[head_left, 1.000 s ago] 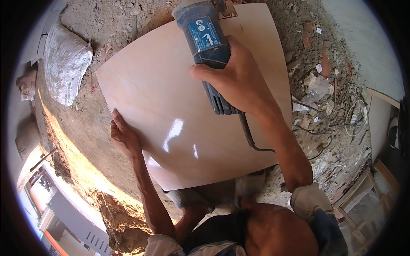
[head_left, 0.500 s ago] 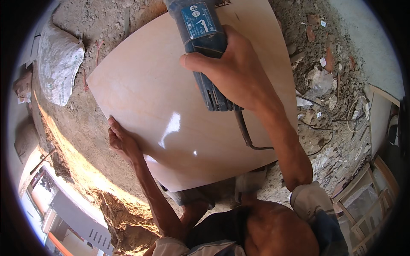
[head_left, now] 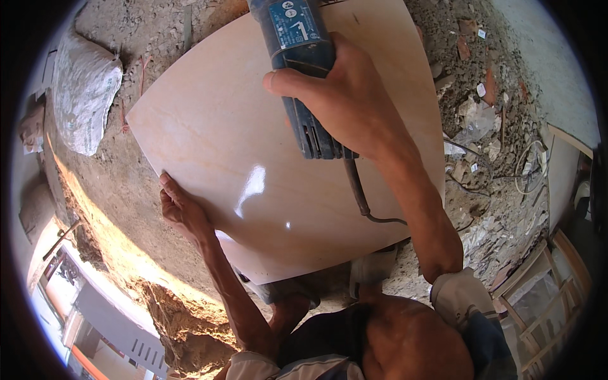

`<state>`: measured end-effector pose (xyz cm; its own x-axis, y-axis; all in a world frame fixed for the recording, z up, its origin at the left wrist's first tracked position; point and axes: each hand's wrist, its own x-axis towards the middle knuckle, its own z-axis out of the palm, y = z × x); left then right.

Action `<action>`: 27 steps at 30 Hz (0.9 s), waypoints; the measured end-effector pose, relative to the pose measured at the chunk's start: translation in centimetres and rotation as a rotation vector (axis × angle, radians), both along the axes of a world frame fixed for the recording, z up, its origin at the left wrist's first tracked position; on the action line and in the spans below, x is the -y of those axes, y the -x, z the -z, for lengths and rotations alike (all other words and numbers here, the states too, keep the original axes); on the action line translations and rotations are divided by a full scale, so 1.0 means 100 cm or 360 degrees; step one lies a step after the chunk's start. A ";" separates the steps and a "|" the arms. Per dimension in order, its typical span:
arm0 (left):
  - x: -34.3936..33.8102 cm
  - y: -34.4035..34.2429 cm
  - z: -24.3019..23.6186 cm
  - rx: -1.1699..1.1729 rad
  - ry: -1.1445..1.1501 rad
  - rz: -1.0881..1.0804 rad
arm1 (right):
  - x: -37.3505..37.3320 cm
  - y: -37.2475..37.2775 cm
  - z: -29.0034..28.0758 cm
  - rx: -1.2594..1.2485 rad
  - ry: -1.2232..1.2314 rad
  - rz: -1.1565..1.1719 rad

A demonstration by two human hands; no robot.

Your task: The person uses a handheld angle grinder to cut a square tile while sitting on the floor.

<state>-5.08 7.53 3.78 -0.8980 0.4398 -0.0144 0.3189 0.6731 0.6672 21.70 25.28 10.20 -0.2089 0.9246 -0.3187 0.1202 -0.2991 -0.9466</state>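
A large glossy cream tile point(head_left: 209, 133) lies in front of me, its near edge above my feet. My right hand point(head_left: 348, 95) is wrapped round the body of a dark blue angle grinder point(head_left: 294, 57), thumb on its left side. The grinder's front end runs out at the top of the picture, so its disc is hidden. From its rear a black cord point(head_left: 356, 190) drops over the tile and passes under my right forearm. With the thumb on top, my left hand point(head_left: 183, 206) grips the tile's left edge; its other fingers curl beneath.
A white woven sack point(head_left: 88, 95) rests on the dirt at the far left. Rubble and broken pieces point(head_left: 478, 114) cover the ground to the right, with loose cables point(head_left: 532, 168) among them. Wooden frames point(head_left: 538, 304) stand at the lower right. A dug earth edge point(head_left: 177, 323) lies at the lower left.
The grinder and my right hand have shifted slightly up and left in the picture. My left hand keeps its hold on the tile's edge.
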 end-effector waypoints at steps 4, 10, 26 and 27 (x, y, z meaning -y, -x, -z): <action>-0.002 -0.004 -0.005 0.0029 0.0052 -0.0077 | -0.002 0.002 -0.001 -0.0007 0.0050 -0.0015; -0.002 -0.004 -0.003 0.0001 0.0056 -0.0069 | -0.006 0.003 -0.003 -0.0061 0.0047 0.0009; -0.001 -0.005 -0.001 0.0033 0.0053 -0.0117 | -0.010 0.005 -0.003 -0.0082 0.0129 -0.0013; -0.001 -0.005 -0.001 0.0029 0.0048 -0.0106 | -0.010 0.004 -0.004 -0.0079 0.0140 -0.0012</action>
<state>-4.58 7.66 3.90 -0.9247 0.3782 -0.0431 0.2609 0.7122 0.6516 21.28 26.33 10.57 -0.2336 0.8917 -0.3878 0.0761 -0.3808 -0.9215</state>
